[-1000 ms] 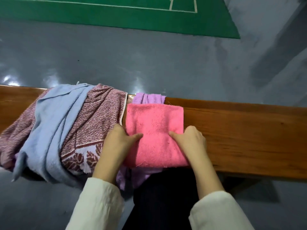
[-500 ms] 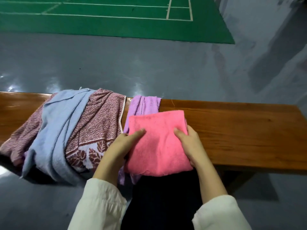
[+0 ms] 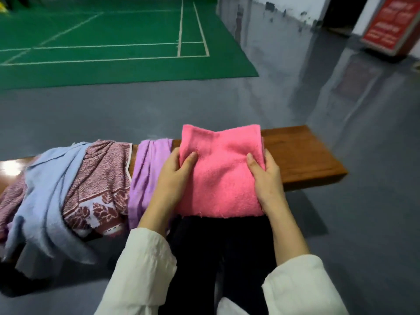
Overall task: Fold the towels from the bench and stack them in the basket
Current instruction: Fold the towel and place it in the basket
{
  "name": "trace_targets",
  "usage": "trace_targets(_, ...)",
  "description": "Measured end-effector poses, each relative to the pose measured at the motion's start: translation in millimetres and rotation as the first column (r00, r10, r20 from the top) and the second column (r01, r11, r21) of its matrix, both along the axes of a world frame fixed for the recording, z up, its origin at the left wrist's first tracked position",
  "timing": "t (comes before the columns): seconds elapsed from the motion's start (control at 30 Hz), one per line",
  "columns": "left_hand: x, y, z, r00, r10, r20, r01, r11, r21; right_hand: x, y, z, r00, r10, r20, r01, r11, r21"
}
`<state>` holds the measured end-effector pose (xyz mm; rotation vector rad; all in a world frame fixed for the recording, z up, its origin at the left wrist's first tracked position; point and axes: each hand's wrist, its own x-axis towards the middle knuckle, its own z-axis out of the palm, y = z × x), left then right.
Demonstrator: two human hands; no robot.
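A folded pink towel [image 3: 221,169] is held up off the wooden bench [image 3: 302,155], tilted toward me. My left hand [image 3: 175,176] grips its left edge with the thumb on top. My right hand [image 3: 266,176] grips its right edge the same way. Draped over the bench to the left lie a lilac towel [image 3: 147,173], a maroon patterned towel [image 3: 100,176] and a pale blue towel [image 3: 45,189]. No basket is in view.
The bench's right end [image 3: 336,169] is bare wood. Grey floor [image 3: 363,201] surrounds the bench. A green court mat [image 3: 113,46] lies beyond, and a red sign [image 3: 386,26] stands at the far right. My dark trouser legs are below the towel.
Both hands have lifted the pink towel off the bench and carried it to the right. The lilac towel underneath is uncovered. The view has swung right and up.
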<state>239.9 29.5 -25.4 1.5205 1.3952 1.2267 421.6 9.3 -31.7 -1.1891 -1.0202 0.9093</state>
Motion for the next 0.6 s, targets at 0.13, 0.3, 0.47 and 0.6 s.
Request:
trace_targets(0.13,54.9,-27.5,3.2,0.966,-0.157,-0.207,0.189,0.971,0.148,57.1,-51.8,5.1,0.985,-0.170,0.010,0.170,0.985,0.034)
trace_targets(0.3,140.7,-66.5,14.7,0.884,-0.344,-0.317,0.411,0.894,0.175,131.1,-126.9,5.1,0.901,-0.432,0.034,0.431,0.902,0.028)
trace_targets(0.47,223.9,-102.1,17.7,0.763,-0.567,-0.310,0.629,0.762,0.157,187.0,-202.0,-3.1,0.758,-0.651,0.025,0.651,0.759,0.009)
trace_targets(0.6,287.0,-132.9,6.4,0.618,-0.698,-0.363,0.772,0.626,0.112,217.4,-262.8,-11.9,0.626,-0.780,0.017,0.780,0.626,-0.015)
